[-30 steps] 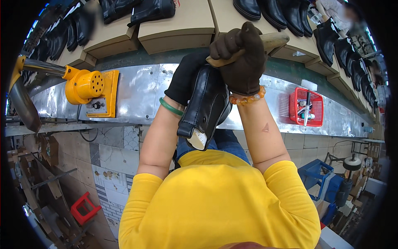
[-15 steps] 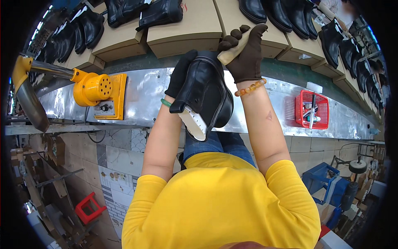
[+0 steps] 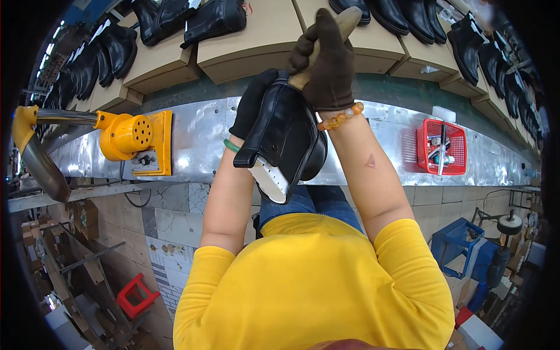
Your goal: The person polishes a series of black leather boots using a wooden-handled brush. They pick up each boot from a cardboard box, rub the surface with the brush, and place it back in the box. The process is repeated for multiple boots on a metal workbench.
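A black leather boot (image 3: 286, 137) with a white sole part hangs upside down in front of my chest. My left hand (image 3: 252, 105), in a black glove, grips it from the left behind the upper. My right hand (image 3: 326, 64), in a dark brown glove, is closed around a wooden tool handle (image 3: 341, 26) that is raised above the boot. The tool's working end is hidden behind the glove and the boot. A green band sits on my left wrist and amber beads on my right wrist.
A metal-clad conveyor edge (image 3: 198, 140) runs across in front of me. Cardboard trays (image 3: 256, 41) behind it carry several black boots. An orange machine (image 3: 131, 140) is mounted at left, a red basket (image 3: 441, 147) at right. A red stool (image 3: 137, 294) stands on the floor lower left.
My right hand has lifted the wooden handle up and away from the boot. The boot has tilted and turned in my left hand, showing more of its white underside.
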The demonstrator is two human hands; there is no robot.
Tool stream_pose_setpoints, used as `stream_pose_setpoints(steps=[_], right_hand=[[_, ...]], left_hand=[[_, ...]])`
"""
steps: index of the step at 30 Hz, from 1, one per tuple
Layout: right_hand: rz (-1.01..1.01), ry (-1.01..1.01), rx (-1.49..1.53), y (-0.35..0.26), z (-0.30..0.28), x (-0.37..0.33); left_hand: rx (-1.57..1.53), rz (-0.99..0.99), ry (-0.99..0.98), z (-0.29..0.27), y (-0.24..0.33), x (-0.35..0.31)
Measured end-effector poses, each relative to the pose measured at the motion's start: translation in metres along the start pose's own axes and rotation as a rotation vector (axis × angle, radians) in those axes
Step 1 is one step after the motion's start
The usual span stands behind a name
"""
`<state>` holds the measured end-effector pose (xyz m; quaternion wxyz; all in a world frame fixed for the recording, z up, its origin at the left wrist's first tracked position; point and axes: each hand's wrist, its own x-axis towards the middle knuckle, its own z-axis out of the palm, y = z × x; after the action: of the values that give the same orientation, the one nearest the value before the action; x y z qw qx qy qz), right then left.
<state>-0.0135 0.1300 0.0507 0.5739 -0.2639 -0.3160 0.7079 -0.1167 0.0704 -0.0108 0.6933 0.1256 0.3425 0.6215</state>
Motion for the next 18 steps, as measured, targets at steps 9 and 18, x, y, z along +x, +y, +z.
stream_pose_setpoints(steps=[9,18], right_hand=[[-0.298,-0.163,-0.28,0.002,0.01,-0.022],[-0.017,0.057,0.384,0.017,-0.008,0.001]], left_hand=[[0.142,0.199,-0.13,-0.005,-0.007,-0.006],[-0.158,-0.148,-0.174,-0.032,0.006,0.01]])
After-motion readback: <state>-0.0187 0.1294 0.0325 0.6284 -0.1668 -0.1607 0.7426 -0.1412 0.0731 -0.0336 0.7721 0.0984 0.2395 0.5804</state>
